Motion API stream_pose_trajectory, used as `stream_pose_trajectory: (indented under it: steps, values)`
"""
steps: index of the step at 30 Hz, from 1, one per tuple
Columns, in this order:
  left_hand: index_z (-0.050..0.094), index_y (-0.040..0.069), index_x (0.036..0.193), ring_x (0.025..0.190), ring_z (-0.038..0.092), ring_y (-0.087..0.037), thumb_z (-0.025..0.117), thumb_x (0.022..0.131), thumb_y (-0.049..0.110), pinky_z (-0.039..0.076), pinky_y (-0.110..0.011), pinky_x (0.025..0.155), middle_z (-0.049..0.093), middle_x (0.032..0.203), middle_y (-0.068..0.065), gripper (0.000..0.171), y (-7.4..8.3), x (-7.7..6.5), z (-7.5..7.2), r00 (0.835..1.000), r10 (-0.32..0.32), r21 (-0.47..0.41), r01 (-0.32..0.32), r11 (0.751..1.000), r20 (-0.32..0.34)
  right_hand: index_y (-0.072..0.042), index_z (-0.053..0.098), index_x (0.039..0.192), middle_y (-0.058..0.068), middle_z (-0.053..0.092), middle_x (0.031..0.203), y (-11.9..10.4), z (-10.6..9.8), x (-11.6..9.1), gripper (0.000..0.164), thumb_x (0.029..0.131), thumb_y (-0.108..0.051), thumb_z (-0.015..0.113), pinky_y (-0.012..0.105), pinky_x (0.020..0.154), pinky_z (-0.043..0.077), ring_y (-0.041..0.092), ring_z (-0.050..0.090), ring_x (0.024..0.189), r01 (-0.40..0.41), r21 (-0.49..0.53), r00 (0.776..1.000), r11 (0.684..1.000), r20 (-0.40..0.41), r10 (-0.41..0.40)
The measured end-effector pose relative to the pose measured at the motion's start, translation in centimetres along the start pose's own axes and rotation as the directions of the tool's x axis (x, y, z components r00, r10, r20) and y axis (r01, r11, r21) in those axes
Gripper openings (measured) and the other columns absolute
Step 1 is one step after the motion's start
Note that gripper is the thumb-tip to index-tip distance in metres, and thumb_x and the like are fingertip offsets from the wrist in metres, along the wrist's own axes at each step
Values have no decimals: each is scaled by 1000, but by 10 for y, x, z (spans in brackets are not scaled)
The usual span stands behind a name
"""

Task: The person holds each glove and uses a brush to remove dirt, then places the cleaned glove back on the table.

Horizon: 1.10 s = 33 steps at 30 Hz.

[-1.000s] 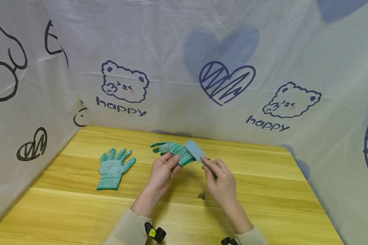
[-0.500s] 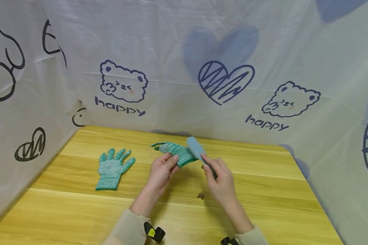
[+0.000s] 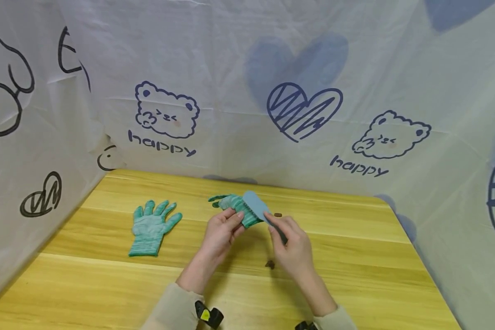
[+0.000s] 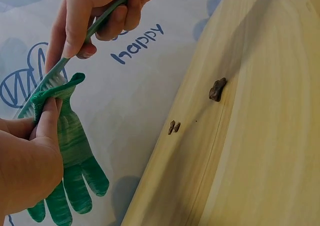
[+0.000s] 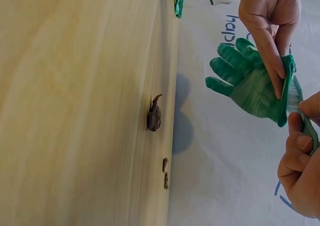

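My left hand (image 3: 220, 231) pinches a green knit glove (image 4: 70, 141) near its cuff, thumb on one side and fingers on the other. The glove is raised over the table, its fingers pointing away to the left. In my right hand (image 3: 294, 245) is the handle of a light blue brush (image 3: 254, 205). Its bristles lie against the glove's cuff part, and the right wrist view shows white bristles at the cuff edge. A second green glove (image 3: 149, 229) lies flat on the table to the left, fingers spread.
Small dark brown bits lie on the yellow wooden table (image 3: 354, 275): a larger brown lump (image 4: 217, 89) near the middle and smaller brown pieces (image 5: 165, 173) farther back. A white printed cloth (image 3: 231, 68) hangs behind and at both sides.
The brush first shifts slightly up along the glove, then down and left over the cuff part. The held glove tilts and moves a little right. The flat glove stays put.
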<state>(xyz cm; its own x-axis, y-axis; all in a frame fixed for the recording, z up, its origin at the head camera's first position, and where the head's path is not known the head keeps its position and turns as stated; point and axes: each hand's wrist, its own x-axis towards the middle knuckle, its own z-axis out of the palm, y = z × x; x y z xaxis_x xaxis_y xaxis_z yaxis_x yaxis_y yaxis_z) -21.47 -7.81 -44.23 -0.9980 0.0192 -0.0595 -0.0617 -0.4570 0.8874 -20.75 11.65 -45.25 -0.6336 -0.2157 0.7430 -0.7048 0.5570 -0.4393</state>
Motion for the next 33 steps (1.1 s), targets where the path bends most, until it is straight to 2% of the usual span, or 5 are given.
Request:
stream_pose_trajectory:
  steps: [12, 19, 25, 29, 33]
  values:
    - [52, -19, 137, 86, 69, -4, 51, 107, -2, 55, -11, 69, 71, 103, -3, 34, -1, 0, 3, 1000, -7, -44, 7, 999, 1, -12, 76, 124, 6, 69, 91, 2, 0, 1, 32, 93, -3, 75, 19, 50, 42, 9, 51, 63, -27, -64, 999, 998, -39, 25]
    - [50, -19, 140, 94, 71, -6, 51, 107, -2, 57, -14, 75, 71, 116, -14, 37, -3, 1, 4, 1000, -6, -52, 6, 999, -1, -11, 77, 123, 6, 69, 90, 2, 0, 0, 33, 91, -2, 76, 20, 50, 42, 9, 51, 63, -53, -64, 997, 997, -61, 49]
    - [50, -18, 141, 101, 70, -9, 50, 108, -3, 59, -18, 81, 69, 122, -17, 37, -2, -1, 4, 1000, 6, -49, -5, 999, 7, -11, 77, 124, 8, 70, 91, 2, -1, 0, 35, 91, 1, 75, 18, 48, 39, 8, 49, 61, -68, -58, 995, 996, -78, 63]
    - [49, -18, 141, 104, 69, -9, 48, 108, -3, 59, -21, 86, 68, 122, -15, 36, 0, -1, 3, 1000, 11, -64, -10, 998, 13, -10, 76, 125, 10, 70, 90, 8, -4, 2, 37, 91, 3, 74, 19, 49, 40, 10, 51, 62, -114, -61, 990, 992, -96, 108]
    - [46, -19, 143, 105, 68, -9, 47, 108, -4, 58, -20, 86, 64, 131, -21, 38, 4, 0, 0, 1000, 13, -82, -14, 997, -7, -9, 75, 127, 11, 70, 91, 14, -11, 4, 38, 91, 4, 73, 22, 53, 42, 14, 52, 65, -196, -50, 976, 979, -110, 190]
